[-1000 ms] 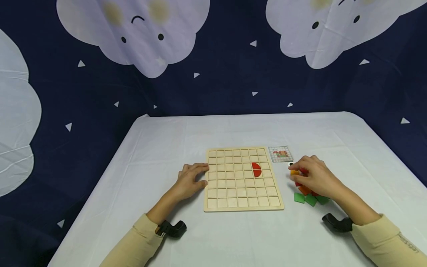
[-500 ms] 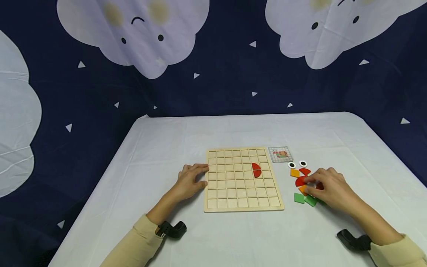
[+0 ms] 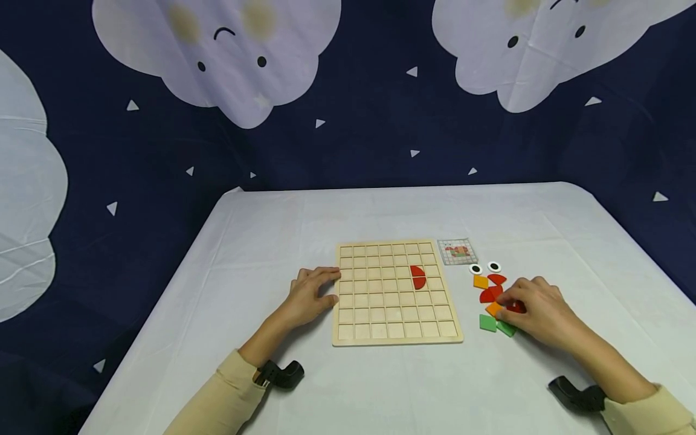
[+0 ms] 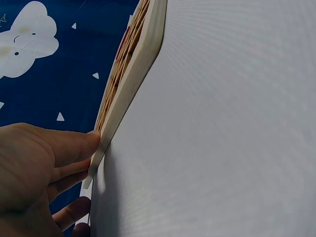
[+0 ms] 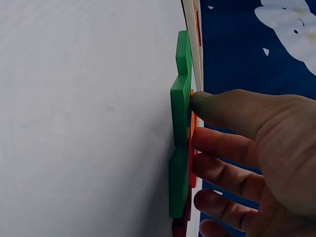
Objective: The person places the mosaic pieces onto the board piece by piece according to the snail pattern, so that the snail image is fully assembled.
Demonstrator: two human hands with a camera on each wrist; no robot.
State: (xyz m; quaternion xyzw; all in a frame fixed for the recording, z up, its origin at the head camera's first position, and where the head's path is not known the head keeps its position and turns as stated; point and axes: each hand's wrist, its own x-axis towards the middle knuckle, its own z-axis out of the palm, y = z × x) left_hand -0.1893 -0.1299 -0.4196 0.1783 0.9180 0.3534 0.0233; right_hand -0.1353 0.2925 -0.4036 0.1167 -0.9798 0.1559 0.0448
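Note:
My left hand (image 3: pixel 310 296) rests at the left edge of a wooden grid board (image 3: pixel 396 297), fingers fairly straight. In the left wrist view its thumb (image 4: pixel 81 147) touches the board's side. Two red quarter-circle pieces (image 3: pixel 418 282) sit in cells toward the board's right side. My right hand (image 3: pixel 541 311) is low over a group of loose pieces right of the board, thumb and fingertips apart among them. A red piece (image 3: pixel 518 307) shows under its fingers, beside an orange piece (image 3: pixel 493 309). The right wrist view has several green pieces (image 5: pixel 178 182) along the group's near side.
Behind the loose pieces lie two black-and-white eye discs (image 3: pixel 494 266), a yellow-orange square (image 3: pixel 481 282) and more red pieces (image 3: pixel 492 294). A small picture card (image 3: pixel 457 251) lies beyond the board's right corner. White cloth (image 3: pixel 272 223) covers the table before a dark blue backdrop.
My right hand has drawn back and to the right, from over the far pieces to the nearer ones, uncovering the eye discs. A red piece has shifted slightly; my left hand stays put.

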